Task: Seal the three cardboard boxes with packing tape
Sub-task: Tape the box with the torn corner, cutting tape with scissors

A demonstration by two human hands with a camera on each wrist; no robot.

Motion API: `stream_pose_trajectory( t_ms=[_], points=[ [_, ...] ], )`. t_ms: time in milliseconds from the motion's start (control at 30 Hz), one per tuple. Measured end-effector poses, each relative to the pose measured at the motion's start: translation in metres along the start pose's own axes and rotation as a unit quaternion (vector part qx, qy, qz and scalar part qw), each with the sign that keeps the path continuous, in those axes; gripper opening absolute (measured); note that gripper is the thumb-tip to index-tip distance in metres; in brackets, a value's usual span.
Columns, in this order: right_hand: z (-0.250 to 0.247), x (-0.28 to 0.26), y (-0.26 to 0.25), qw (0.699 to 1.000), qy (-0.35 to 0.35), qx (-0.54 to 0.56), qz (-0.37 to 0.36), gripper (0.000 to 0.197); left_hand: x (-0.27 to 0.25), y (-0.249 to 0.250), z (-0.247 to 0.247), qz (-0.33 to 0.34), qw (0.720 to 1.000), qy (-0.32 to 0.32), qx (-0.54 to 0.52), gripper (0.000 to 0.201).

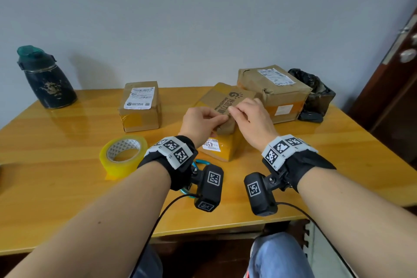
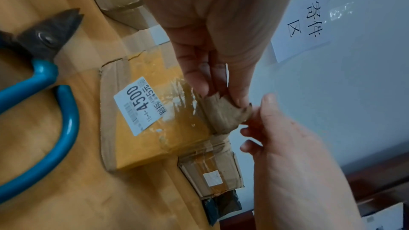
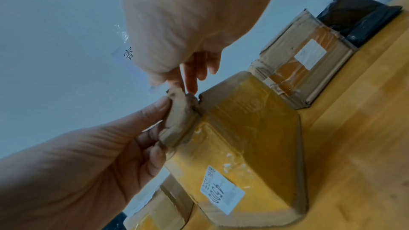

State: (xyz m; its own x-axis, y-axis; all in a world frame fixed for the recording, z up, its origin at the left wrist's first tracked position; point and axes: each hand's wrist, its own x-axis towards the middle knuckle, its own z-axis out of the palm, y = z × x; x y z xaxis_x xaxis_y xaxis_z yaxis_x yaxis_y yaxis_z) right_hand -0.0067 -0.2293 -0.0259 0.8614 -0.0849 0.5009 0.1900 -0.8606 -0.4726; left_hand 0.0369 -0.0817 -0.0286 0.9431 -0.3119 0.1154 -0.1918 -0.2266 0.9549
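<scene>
Far left there's a dark water bottle (image 1: pixel 46 79) by the wall, well away from the action. Next over, a small box (image 1: pixel 140 106) with a shipping label sits untouched behind the roll of packing tape (image 1: pixel 123 155), which lies flat near the table's (image 1: pixel 67 183) front-left area. A pair of blue-handled cutters (image 2: pixel 42 80) lies just beside the left wrist.

Middle of the table is where it's happening: the centre box (image 1: pixel 222 119) with the yellow-taped side and a price sticker. The left hand (image 1: pixel 199 121) is pinching a crumpled cardboard flap (image 2: pixel 223 113) at the box's near top corner, and the right hand (image 1: pixel 249 117) pinches the same flap from the other side — hands together, fingertips nearly touching.

My read: this is flap prep, flattening the flap down before any tape goes on. Next move needs one hand to hold the flap shut while the other reaches left for the roll, so the grip has to shift to a flat press.

On the right, the biggest box (image 1: pixel 274 92) sits just beside the centre one, a black bag (image 1: pixel 316 95) behind it — tight on that side. Open room is front and left, though the cutters are in the reach path.
</scene>
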Motion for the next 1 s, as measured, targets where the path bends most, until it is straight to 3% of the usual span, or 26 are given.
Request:
stream_pose_trajectory(
  t_ms=[200,333,433,567,733,833,1000],
  points=[
    [-0.007,-0.005,0.003,0.999,-0.027,0.020,0.006,0.009,0.000,0.001,0.000,0.001,1.000,-0.008,0.012,0.012],
    [-0.009,-0.007,-0.001,0.999,-0.029,0.031,0.027,0.007,-0.006,0.004,-0.005,0.008,0.998,-0.046,0.040,0.011],
    [-0.009,-0.009,-0.003,0.998,-0.023,0.051,0.032,0.006,-0.009,0.001,-0.012,0.013,0.994,-0.082,0.064,0.025],
    [-0.008,-0.012,-0.005,0.997,-0.020,0.066,0.040,0.005,-0.011,-0.001,-0.017,-0.001,0.997,-0.066,0.050,0.018],
    [-0.009,-0.013,-0.007,0.995,-0.023,0.082,0.050,0.010,-0.010,-0.006,-0.014,-0.003,0.997,-0.051,0.054,0.015],
    [-0.012,-0.013,-0.007,0.992,-0.036,0.092,0.077,0.023,-0.007,-0.008,-0.012,0.005,0.997,-0.033,0.072,0.014],
    [-0.012,-0.014,-0.005,0.989,-0.040,0.103,0.100,0.034,-0.008,-0.008,-0.008,0.035,0.992,-0.029,0.115,0.026]
  ],
)
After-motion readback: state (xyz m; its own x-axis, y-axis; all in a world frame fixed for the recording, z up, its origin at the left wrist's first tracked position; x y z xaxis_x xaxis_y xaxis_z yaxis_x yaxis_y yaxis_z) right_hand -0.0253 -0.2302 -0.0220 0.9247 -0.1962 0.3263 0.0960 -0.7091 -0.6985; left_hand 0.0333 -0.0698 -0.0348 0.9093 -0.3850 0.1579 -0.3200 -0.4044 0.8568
